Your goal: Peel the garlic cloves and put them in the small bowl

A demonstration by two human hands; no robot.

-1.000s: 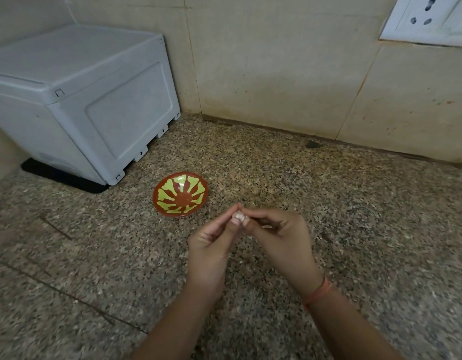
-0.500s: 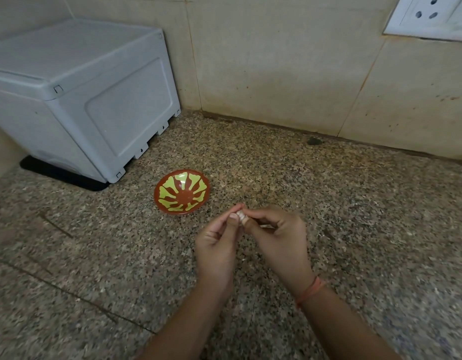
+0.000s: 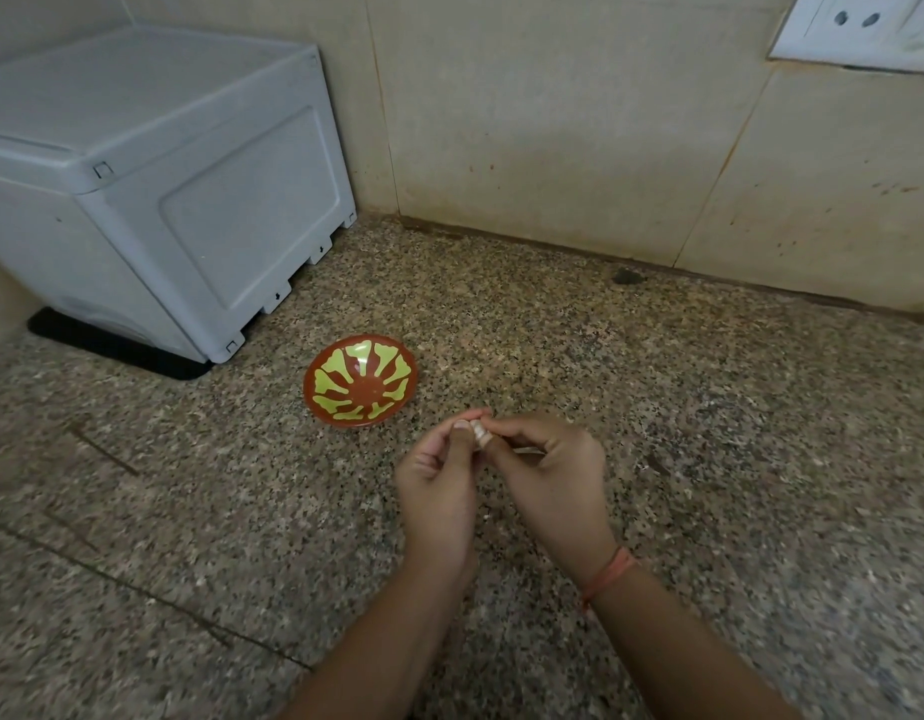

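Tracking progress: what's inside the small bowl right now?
The small bowl shows only its red and yellow-green pattern; no cloves inside. The left hand and right hand pinch one garlic clove, mostly covering it.

The speckled stone counter (image 3: 709, 459) before me carries a small red-and-yellow bowl (image 3: 360, 379); back left, a grey box (image 3: 163, 200) on a black mat (image 3: 116, 350).

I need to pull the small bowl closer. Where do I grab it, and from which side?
Probably pinch the rim of the small bowl at its near right edge, from above. It sits upright, shallow and flared, so only the thin rim offers purchase. The grey box stands off its far left; the near right faces the right hand.
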